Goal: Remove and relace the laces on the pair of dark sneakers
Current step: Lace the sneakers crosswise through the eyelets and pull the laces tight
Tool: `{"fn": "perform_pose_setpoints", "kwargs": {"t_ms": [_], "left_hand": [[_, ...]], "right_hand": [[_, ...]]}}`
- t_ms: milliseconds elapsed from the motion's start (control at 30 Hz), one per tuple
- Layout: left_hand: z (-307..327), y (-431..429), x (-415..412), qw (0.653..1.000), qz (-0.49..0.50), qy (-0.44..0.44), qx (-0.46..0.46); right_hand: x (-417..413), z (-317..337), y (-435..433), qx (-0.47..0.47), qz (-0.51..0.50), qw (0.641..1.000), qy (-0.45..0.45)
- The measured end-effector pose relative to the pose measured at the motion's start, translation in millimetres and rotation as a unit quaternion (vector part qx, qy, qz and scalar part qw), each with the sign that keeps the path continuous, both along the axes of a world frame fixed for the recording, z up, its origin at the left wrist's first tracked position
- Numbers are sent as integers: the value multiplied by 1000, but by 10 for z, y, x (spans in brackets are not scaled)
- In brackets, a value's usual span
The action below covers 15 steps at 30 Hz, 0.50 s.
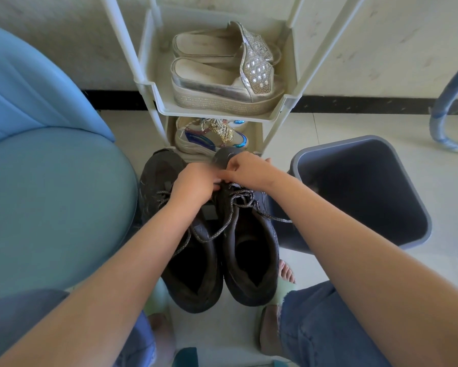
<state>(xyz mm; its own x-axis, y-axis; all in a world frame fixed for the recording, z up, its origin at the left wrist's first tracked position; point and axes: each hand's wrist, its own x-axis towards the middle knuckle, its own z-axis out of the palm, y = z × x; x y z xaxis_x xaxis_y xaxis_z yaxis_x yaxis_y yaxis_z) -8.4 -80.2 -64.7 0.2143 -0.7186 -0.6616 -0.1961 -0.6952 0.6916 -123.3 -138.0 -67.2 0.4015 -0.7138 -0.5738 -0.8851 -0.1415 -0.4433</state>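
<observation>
Two dark sneakers stand side by side on the floor between my feet, toes pointing away. The left sneaker (193,271) has loose speckled lace trailing over its opening. The right sneaker (251,258) carries a grey speckled lace (242,198) loosely threaded near its toe end, with one end lying off to the right. My left hand (193,185) and my right hand (245,169) meet over the front eyelets of the right sneaker, fingers pinched on the lace there. The fingertips and the exact eyelet are hidden by the hands.
A cream shoe rack (283,105) stands right behind the sneakers, with silver platform slippers (222,83) on a shelf and a colourful sneaker (209,139) below. A grey bin (418,226) stands at the right, a blue-green seat (50,202) at the left.
</observation>
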Motion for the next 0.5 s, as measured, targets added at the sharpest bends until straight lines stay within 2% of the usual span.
{"fn": "perform_pose_setpoints", "kwargs": {"t_ms": [67,133,200,267,333,400,500], "left_hand": [[22,11,-16,1000,20,15,14],[13,40,-23,1000,7,2,4],[-24,55,-16,999,-25,-38,-16],[-8,67,-22,994,-67,-82,-29],[46,80,-52,982,-123,-134,-39],[54,96,-86,975,-147,-157,-46],[33,88,-90,972,-154,-172,-47]], "right_hand": [[33,-21,-15,-5,11,1000,16],[-11,-51,-29,12,9,1000,-25],[-90,-80,-25,66,-44,989,-124],[-153,-54,9,137,-127,956,-228],[-188,3,18,186,-180,921,-292],[-203,47,7,213,-206,904,-307],[-241,66,-36,171,-164,936,-259]]}}
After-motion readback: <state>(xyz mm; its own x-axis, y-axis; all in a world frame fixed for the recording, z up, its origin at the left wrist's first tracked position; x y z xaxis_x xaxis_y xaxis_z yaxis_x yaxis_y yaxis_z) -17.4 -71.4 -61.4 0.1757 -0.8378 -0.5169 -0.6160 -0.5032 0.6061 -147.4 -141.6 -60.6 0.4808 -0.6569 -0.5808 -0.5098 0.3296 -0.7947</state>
